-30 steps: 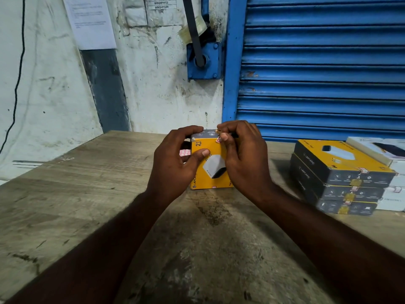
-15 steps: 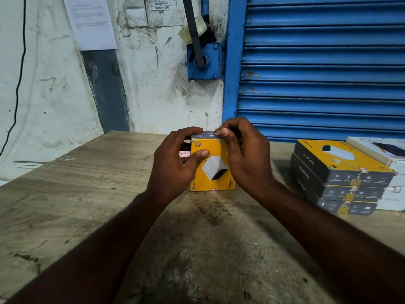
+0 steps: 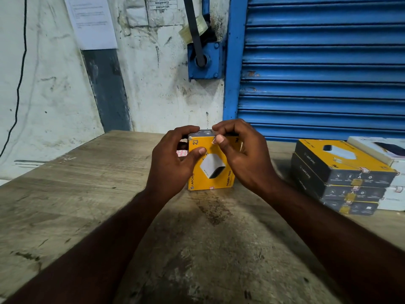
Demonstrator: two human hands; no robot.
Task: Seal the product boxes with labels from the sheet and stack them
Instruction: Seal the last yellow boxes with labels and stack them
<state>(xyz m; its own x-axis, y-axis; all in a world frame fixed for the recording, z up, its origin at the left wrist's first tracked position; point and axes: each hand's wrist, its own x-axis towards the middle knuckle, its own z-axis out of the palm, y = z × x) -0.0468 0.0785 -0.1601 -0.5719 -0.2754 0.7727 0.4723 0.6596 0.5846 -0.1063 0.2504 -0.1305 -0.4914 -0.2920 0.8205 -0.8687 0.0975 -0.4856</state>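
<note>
Grips the yellow box (image 3: 211,170) upright on the bench (image 3: 87,194) with the left hand (image 3: 175,163), pinches a label (image 3: 214,140) over its top edge with the right hand (image 3: 243,159), risking a crooked seal should the box tip.

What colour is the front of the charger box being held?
Yellow; the charger box shows best in head view.

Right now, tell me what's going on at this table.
A person is sealing a yellow box stood upright on the wooden table. The left hand grips its left side, thumb on the front face, while the right hand pinches a small label over the top front edge. A stack of three matching boxes lies to the right. The label sheet peeks out behind the left hand.
</note>
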